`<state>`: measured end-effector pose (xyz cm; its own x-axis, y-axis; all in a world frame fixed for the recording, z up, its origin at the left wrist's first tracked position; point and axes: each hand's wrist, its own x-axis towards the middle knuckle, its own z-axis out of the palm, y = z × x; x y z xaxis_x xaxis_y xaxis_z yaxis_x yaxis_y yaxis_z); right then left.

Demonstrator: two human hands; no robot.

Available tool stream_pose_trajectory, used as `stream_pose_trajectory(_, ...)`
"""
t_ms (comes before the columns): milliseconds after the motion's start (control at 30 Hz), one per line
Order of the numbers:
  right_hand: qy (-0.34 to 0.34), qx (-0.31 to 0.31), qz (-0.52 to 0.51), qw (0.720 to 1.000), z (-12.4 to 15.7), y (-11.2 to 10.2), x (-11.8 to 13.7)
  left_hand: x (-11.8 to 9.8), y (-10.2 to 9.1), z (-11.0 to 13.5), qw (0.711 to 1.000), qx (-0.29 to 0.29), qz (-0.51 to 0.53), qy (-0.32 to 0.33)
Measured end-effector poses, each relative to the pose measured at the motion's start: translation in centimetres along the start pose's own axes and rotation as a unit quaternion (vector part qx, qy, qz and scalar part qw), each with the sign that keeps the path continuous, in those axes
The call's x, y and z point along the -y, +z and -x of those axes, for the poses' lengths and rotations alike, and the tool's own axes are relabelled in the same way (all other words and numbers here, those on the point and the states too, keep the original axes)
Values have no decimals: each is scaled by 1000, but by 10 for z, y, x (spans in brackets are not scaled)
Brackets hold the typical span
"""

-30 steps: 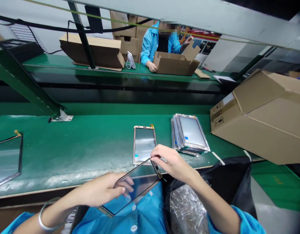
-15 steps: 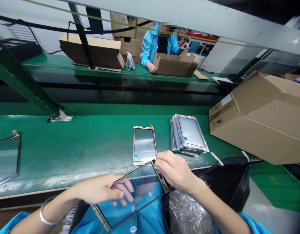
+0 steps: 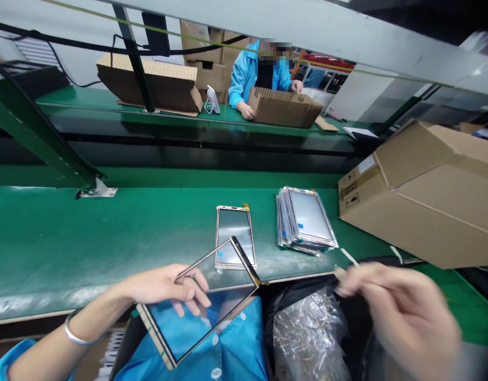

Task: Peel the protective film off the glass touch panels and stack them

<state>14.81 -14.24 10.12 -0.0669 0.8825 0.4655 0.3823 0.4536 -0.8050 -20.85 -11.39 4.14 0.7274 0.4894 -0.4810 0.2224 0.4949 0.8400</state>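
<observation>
My left hand [image 3: 170,288] is closed on a framed glass touch panel [image 3: 212,312], gripping its left long edge; fingers show through the clear pane. The panel tilts above my lap, with a dark strip and a small gold flex tail at its upper right end. Out to the right, my right hand [image 3: 398,304] is smeared by motion, thumb and fingers pinched together near the bench edge. Anything in that pinch is too blurred to make out. Behind the held panel, another touch panel [image 3: 235,233] with a blue tab lies on the green bench.
A stack of wrapped panels [image 3: 311,217] sits right of the lone panel. A large cardboard box [image 3: 422,196] stands at the right. Below the bench edge, a black bag [image 3: 277,301] holds crumpled clear plastic [image 3: 307,338]. Across the bench, a co-worker [image 3: 244,74] handles a slotted carton [image 3: 285,108].
My right hand has left the panel's upper corner and swung right. The left hand keeps the panel, whose far end has risen slightly. A panel at far left is gone from view.
</observation>
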Motion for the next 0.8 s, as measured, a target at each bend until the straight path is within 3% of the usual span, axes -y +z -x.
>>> stream_pose_trajectory(67, -40, 93, 72, 992, -16, 20, -5, -7, 13, 1, 997, -16, -70, -10)
stream_pose_trajectory(167, -64, 272, 118, 953, -36, 55, -10, -15, 30, 4, 986, -41, -159, 4)
stream_pose_trajectory(333, -89, 388, 149, 905, -48, 73, -2, -19, 38, 12, 956, -100, -260, 87)
stream_pose_trajectory(467, -116, 404, 169, 892, -45, 68, 2, -18, 37, 15, 947, -128, -273, 113)
stream_pose_trajectory(633, -160, 371, 205, 892, -41, 70, -4, -18, 38, 14, 953, -120, -262, 94)
stream_pose_trajectory(800, -268, 301, 246, 881, -24, 75, -3, -18, 32, 1, 990, -60, -119, 42)
